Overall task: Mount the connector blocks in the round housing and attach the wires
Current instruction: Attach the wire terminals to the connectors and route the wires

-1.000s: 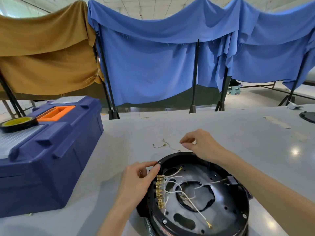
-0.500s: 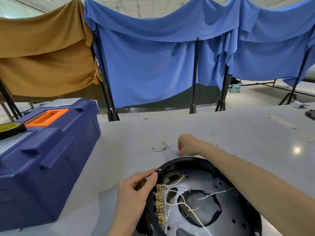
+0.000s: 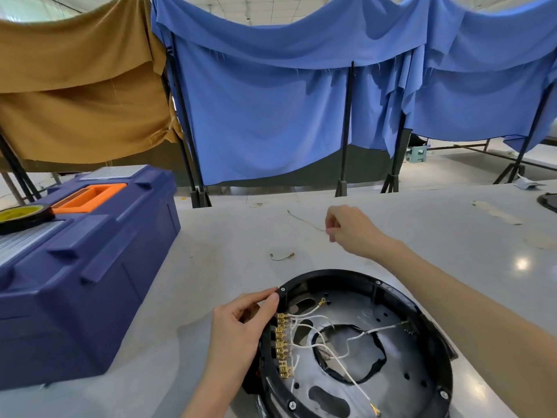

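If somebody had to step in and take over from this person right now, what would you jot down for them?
Left hand: gripping the left rim of the round housing, steadying it on the table.
Right hand: raised past the housing, pinching one end of a thin loose wire.
Second short wire: lying loose on the table, beyond the housing.
Done: a row of brass terminals sits inside the left wall, several white wires attached.
Left: fit the pinched wire, then the short one.

The right grip (image 3: 346, 229) pinches a thin wire (image 3: 304, 220) trailing to its left. Nearer than it, a short wire (image 3: 281, 257) lies on the desk (image 3: 452, 236); nearer still, the round housing (image 3: 358, 342), the left grip (image 3: 241, 324) on its left rim.
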### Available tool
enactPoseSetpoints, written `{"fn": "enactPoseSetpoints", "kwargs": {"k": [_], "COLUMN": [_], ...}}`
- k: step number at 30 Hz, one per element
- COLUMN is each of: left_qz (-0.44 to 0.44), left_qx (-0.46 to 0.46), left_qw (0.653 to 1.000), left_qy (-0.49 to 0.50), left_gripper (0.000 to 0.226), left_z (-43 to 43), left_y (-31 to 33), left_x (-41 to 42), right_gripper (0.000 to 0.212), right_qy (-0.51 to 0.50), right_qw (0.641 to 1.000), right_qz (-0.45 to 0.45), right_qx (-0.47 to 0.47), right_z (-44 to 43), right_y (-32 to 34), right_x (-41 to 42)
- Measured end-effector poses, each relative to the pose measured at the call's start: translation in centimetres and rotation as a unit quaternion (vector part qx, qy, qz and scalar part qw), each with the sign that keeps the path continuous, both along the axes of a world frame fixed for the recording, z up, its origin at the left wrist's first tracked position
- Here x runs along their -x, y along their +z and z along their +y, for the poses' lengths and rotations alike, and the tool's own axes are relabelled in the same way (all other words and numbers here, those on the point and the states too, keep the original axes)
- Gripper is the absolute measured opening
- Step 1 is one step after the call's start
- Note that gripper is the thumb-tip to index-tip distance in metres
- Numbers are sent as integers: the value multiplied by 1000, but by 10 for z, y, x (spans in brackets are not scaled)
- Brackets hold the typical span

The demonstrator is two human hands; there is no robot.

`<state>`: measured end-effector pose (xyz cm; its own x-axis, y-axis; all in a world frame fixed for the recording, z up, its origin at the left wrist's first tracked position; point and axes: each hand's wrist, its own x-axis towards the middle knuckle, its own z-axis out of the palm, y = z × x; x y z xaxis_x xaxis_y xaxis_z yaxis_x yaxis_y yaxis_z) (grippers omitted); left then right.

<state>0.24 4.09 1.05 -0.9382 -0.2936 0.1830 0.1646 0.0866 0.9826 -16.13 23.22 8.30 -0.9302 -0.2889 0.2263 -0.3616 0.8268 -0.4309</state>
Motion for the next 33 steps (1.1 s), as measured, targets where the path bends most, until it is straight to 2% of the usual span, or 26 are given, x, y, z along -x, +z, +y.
{"fn": "enactPoseSetpoints", "kwargs": {"k": [2,5,8,11,18,23,33], "left_qz": [-6,6,18,26,56,58,48], "left_qx": [6,2,-5,-58,-104,-97,-91], "left_qw": [1000,1000,999,998,992,993,995], "left_qy": [-2,1,31,26,46,35,18], "left_gripper": [10,20,28,30,30,26,18], "left_z": [0,1,0,-5,-15,-18,-16], "left_y": [2,6,11,20,28,30,32], "left_x": [-1,-3,-7,-11,-13,-14,-17], "right_gripper": [12,23,25,22,18,13,9], "right_qy": [38,98,152,189,201,196,172], "right_qw": [999,993,986,980,976,977,982], "right_qz": [19,17,8,7,18,49,38], "right_qx": [30,59,64,64,78,64,73], "right_z": [-1,-5,-10,-15,-13,-13,-6], "right_y": [8,12,11,10,7,4,7], "right_x": [-21,-56,-81,-91,-97,-101,-105]}}
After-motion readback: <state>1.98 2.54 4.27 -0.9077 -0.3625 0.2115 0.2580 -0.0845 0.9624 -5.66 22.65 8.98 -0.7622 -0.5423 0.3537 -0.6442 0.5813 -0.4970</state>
